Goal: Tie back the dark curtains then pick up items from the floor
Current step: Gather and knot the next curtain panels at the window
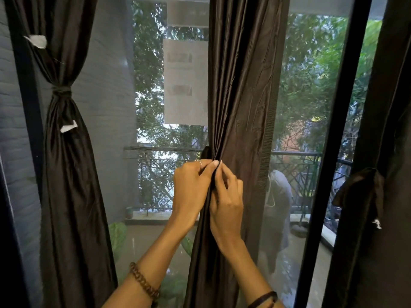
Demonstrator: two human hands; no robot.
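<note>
Balcony window point(169, 174) behind, left hand point(191, 187) and right hand point(226, 201) both pinching middle curtain point(240, 85)

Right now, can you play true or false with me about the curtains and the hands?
1. Both hands are holding the middle curtain. True: the left hand and the right hand pinch its gathered folds.
2. The left curtain hangs loose. False: it is already tied with a knot.
3. The left wrist wears a beaded bracelet. True.
4. The middle curtain is already tied back. False: no tie shows around it; the fingers are only bunching it.
5. It is dark night outside. False: green trees show in daylight behind the railing.
</note>
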